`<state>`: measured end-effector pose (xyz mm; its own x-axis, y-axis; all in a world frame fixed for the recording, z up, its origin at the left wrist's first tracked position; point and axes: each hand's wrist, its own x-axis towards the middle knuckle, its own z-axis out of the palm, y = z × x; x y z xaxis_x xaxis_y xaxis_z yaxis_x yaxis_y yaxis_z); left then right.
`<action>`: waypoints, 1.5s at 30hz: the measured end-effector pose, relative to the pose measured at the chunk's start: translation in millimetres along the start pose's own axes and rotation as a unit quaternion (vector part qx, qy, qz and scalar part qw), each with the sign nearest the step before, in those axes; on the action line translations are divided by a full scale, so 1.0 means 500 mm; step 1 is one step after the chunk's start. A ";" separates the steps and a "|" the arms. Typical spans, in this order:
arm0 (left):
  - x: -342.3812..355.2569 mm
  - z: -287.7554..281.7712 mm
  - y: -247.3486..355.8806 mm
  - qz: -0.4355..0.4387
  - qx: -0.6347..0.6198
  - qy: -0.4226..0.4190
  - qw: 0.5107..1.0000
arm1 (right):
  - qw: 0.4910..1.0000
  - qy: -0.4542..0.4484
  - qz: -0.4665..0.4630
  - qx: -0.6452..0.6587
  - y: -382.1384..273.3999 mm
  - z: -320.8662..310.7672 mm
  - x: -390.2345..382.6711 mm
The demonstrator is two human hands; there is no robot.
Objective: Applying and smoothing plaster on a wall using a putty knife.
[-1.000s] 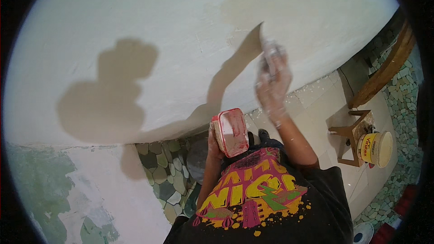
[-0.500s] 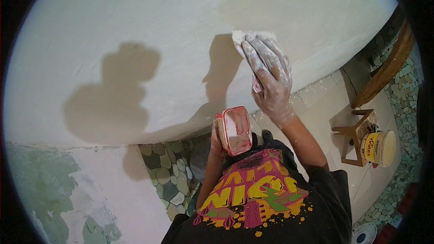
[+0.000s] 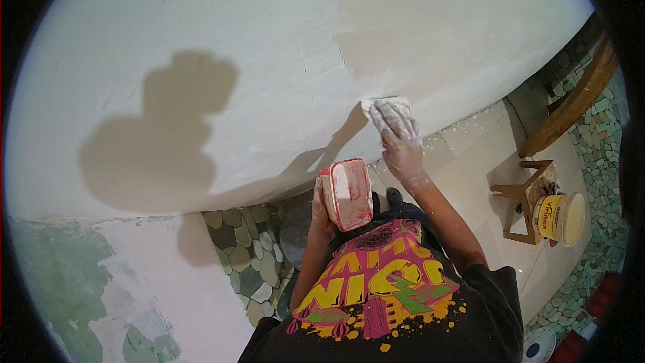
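My right hand (image 3: 403, 144), coated in white, is closed on a flat putty spreader (image 3: 403, 101) caked with white. The spreader's edge rests against the pale wall (image 3: 269, 20), low down and just right of the middle. Most of the spreader is hidden under my fingers. My left hand (image 3: 320, 208) grips a rectangular plastic tub (image 3: 363, 212) with a red rim by its left side, in front of my body. White putty (image 3: 342, 185) lies inside the tub and smears its walls. Above the spreader, a beige patch (image 3: 416, 20) on the wall borders whiter putty.
A small wooden stool (image 3: 524, 195) stands on the tiled floor at right, with a yellow-labelled bucket (image 3: 561, 218) by it. Behind them curves a wooden beam (image 3: 574, 104). A fan (image 3: 540, 347) is at lower right. White crumbs dot the floor by the wall.
My right hand has drawn the spreader down the wall, closer to my body. A putty edge beside the beige patch now shows. My left hand and the tub have hardly moved.
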<state>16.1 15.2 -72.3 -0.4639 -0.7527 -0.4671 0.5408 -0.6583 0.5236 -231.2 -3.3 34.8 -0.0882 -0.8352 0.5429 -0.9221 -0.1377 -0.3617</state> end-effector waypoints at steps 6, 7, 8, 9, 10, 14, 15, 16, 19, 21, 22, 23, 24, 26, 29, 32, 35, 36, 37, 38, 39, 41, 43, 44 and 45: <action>-0.018 0.040 0.026 -0.014 -0.011 -0.050 0.999 | 0.964 0.207 0.071 0.150 0.045 -0.100 0.062; -0.019 0.038 0.025 -0.017 -0.019 -0.060 0.998 | 0.964 0.207 0.071 0.148 0.041 -0.129 0.091; -0.023 0.033 0.025 -0.016 -0.027 -0.068 0.997 | 0.920 0.247 0.134 0.275 0.030 -0.149 0.121; -0.017 0.046 0.024 -0.024 -0.021 -0.071 0.997 | 0.852 0.288 0.201 0.388 0.034 -0.170 0.140; -0.017 0.047 0.024 -0.019 -0.028 -0.077 0.996 | 0.852 0.289 0.199 0.388 0.026 -0.175 0.154; -0.023 0.033 0.014 -0.007 -0.045 -0.056 0.997 | 0.923 0.295 0.111 0.222 -0.066 -0.174 0.194; -0.021 0.024 0.012 -0.005 -0.045 -0.056 0.997 | 0.915 0.282 0.128 0.258 -0.096 -0.173 0.196; -0.017 0.014 0.006 -0.003 -0.056 -0.055 0.997 | 0.915 0.283 0.128 0.257 -0.121 -0.168 0.195; -0.017 0.001 0.004 0.001 -0.055 -0.036 0.998 | 0.942 0.241 0.007 0.231 -0.167 -0.155 0.194; -0.014 0.009 0.009 -0.002 -0.042 -0.026 0.999 | 0.964 0.228 -0.034 0.132 -0.168 -0.156 0.197; -0.021 0.016 0.011 0.011 -0.031 -0.019 0.999 | 0.966 0.229 -0.045 0.113 -0.158 -0.147 0.194; -0.025 0.022 0.013 0.023 -0.020 -0.013 0.999 | 0.966 0.228 -0.043 0.113 -0.149 -0.148 0.185; -0.025 0.025 0.012 0.021 -0.019 -0.011 1.000 | 0.976 0.191 -0.053 0.090 -0.140 -0.153 0.177; -0.022 0.030 0.016 0.021 -0.044 -0.024 0.999 | 0.984 0.154 -0.061 0.068 -0.120 -0.147 0.157; -0.030 0.053 0.024 0.014 -0.042 -0.046 0.998 | 0.994 0.086 -0.071 -0.021 -0.054 -0.070 0.086; -0.019 0.023 0.010 0.009 -0.051 -0.040 0.998 | 0.994 0.003 -0.092 -0.055 0.040 0.034 -0.013; -0.026 0.014 0.008 0.005 -0.023 -0.019 1.000 | 0.984 -0.037 -0.136 -0.110 0.115 0.091 -0.079; -0.026 0.014 0.007 0.002 -0.021 -0.020 1.000 | 0.985 -0.042 -0.140 -0.093 0.128 0.095 -0.092; -0.027 0.014 0.006 -0.003 -0.029 -0.029 0.999 | 0.986 -0.047 -0.145 -0.074 0.134 0.097 -0.099; -0.034 0.008 0.004 -0.005 -0.038 -0.035 0.999 | 0.986 -0.049 -0.145 -0.071 0.116 0.081 -0.089; -0.034 -0.008 0.000 -0.005 -0.038 -0.031 0.999 | 0.991 -0.011 -0.119 -0.054 0.100 0.061 -0.078; -0.027 -0.039 -0.011 0.000 -0.054 0.003 0.999 | 0.995 0.028 -0.089 -0.039 0.067 0.007 -0.041; -0.028 -0.039 -0.015 0.005 -0.049 0.002 0.999 | 0.989 0.130 -0.073 -0.001 0.050 -0.029 0.000; -0.028 -0.035 -0.015 0.013 -0.044 0.002 0.999 | 0.985 0.156 -0.072 -0.005 0.042 -0.043 0.020; -0.028 -0.032 -0.016 0.011 -0.043 0.002 0.999 | 0.985 0.156 -0.069 -0.006 0.037 -0.051 0.039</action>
<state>29.5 31.2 -81.1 -0.4487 -0.7662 -0.4600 0.6084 -0.6389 0.4707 -259.5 -8.7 58.1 -0.0712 -0.6044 0.7935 -0.9374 -0.2313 -0.2603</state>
